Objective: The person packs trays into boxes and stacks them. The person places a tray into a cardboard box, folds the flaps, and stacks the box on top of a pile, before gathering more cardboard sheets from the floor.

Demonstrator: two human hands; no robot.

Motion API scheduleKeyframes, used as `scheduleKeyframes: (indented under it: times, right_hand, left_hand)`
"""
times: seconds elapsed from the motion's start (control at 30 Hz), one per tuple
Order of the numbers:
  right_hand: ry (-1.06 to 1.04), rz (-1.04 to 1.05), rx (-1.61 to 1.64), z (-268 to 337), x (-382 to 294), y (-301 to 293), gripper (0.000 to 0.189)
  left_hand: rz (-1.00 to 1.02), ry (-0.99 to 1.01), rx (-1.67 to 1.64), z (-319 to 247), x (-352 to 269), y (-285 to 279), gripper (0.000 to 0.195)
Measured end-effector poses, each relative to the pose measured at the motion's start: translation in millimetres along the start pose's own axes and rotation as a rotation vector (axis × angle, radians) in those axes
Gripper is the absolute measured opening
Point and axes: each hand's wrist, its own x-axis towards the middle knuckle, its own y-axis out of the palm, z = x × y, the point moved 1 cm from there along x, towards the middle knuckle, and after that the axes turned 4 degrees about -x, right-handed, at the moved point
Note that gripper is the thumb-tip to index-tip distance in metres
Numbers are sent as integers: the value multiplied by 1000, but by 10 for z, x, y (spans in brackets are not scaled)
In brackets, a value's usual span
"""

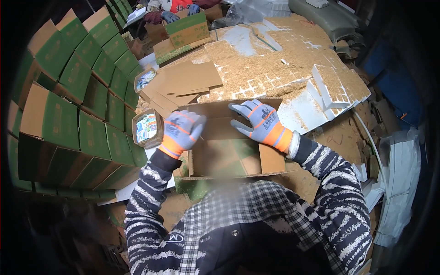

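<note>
An open cardboard box (225, 158), brown inside with green patches showing on its bottom, sits directly before me. My left hand (184, 130), in a grey glove with an orange cuff, is over the box's left side. Its fingers are curled and their tips blurred, so what they hold, if anything, cannot be made out. My right hand (259, 118), gloved alike, is over the box's far right part. Thumb and fingers are spread there, with nothing seen between them. Left of my left hand stands a small container (147, 129) of printed packets or cards.
Green-and-brown boxes (62, 127) are stacked at left. Flat cardboard sheets (182, 80) and a second packet container (145, 79) lie beyond. White trays (330, 87) with straw-coloured loose material cover the right. Across the table, a person's gloved hands (170, 17) touch another box (187, 31).
</note>
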Motion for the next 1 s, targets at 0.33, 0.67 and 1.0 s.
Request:
scheduleKeyframes:
  times: [0.33,0.67,1.0]
  right_hand:
    - [-76,493,329,265,-280,-405,55]
    - [-220,594,216,-374,-57,108,60]
    - [636,-153,1460,302,-511,1186,76]
  left_hand:
    - [384,-34,-159,92,-426,515,48]
    - [-638,-846,-1175,663,-1127,352,41]
    - [-176,-875,-979,244,-917,-811,79]
